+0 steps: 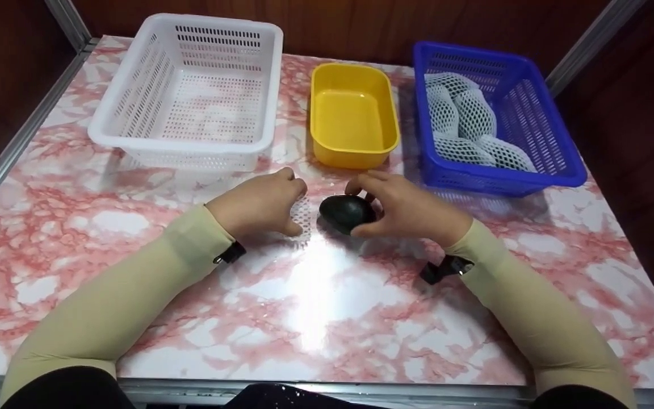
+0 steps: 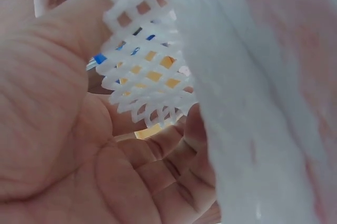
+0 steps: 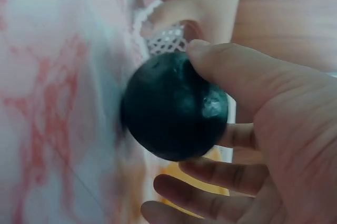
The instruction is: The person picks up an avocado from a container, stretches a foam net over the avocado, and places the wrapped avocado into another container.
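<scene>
A dark green avocado [image 1: 345,213] sits low over the table in front of the yellow tub, its narrower end toward the left. My right hand [image 1: 409,210] grips its right end, thumb on the near side and fingers on the far side. In the right wrist view the avocado [image 3: 174,108] looks round and glossy. Just left of it, my left hand [image 1: 259,204] holds a white foam net sleeve [image 1: 302,217] between thumb and fingers. The left wrist view shows the net [image 2: 113,69] spread wide, its mesh opening toward the avocado's side.
Behind the left hand stands a white slotted basket [image 1: 185,146]. The yellow tub [image 1: 355,159] is at the back middle. At the back right, a blue basket [image 1: 491,176] contains several bulging white foam nets [image 1: 474,116]. The table [image 1: 191,335] has a glossy red-and-white marbled top.
</scene>
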Tool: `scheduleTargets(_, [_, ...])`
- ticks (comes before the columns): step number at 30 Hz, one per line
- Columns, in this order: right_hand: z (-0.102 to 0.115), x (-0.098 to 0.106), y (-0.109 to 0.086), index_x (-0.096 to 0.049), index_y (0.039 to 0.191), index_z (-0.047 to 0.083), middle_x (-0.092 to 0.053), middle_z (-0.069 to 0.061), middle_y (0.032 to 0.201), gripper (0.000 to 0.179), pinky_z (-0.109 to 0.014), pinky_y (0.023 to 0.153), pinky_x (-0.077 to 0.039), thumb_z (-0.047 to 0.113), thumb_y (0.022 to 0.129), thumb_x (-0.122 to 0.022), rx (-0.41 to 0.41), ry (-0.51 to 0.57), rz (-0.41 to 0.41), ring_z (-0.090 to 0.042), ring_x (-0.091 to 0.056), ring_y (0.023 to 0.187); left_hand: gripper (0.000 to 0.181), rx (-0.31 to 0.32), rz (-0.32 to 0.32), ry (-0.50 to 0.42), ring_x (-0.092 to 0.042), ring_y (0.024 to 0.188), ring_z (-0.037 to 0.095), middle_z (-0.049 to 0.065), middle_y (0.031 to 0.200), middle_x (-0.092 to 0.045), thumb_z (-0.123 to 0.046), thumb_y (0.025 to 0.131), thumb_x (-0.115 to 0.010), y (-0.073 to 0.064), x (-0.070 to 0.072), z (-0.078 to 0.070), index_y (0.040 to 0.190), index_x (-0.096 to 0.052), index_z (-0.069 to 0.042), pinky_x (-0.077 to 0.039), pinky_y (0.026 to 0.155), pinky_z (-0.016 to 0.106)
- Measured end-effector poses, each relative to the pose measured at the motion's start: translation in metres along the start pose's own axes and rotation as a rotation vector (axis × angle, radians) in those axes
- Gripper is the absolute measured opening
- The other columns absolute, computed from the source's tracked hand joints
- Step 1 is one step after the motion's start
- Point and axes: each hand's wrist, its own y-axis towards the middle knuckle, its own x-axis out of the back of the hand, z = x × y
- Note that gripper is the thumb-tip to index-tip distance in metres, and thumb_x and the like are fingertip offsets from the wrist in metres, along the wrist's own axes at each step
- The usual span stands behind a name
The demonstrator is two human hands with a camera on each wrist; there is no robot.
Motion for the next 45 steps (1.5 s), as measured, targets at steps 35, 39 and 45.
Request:
scheduleTargets(35, [0.013,-0.011,0.002,-0.062,0.14,0.008,-0.071,-0.013,0.135,0.066,-0.047,0.111,-0.058,0.031,0.087,-0.094,0.091,-0.028,-0.083,-0.03,-0.069,0.119,0.121,-0.175,-0.029,-0.098,-0.048,0.145,0.036,0.015,0.162,-0.047,-0.048,0.074,-0.1,0.003,-0.004,0.004,0.172,-0.035,-0.021,-0.048,0.121,0.052])
scheduleTargets(39, [0.012,-0.013,0.002,-0.062,0.139,0.009,-0.071,-0.013,0.133,0.065,-0.045,0.109,-0.06,0.031,0.087,-0.094,0.116,-0.036,-0.094,-0.03,-0.07,0.116,0.085,-0.16,-0.034,-0.006,-0.055,0.13,0.039,0.014,0.147,-0.061,-0.041,0.084,-0.092,0.006,-0.006,0.006,0.156,-0.057,-0.012,-0.05,0.113,0.053])
scheduleTargets(45, [0.011,-0.014,0.001,-0.064,0.137,0.008,-0.069,-0.011,0.134,0.063,-0.043,0.108,-0.061,0.027,0.086,-0.095,0.179,-0.029,-0.133,-0.028,-0.07,0.117,0.041,-0.204,-0.085,-0.045,-0.065,0.105,0.032,0.007,0.118,-0.072,-0.032,0.089,-0.086,0.011,-0.008,0.004,0.123,-0.073,-0.012,-0.053,0.095,0.047])
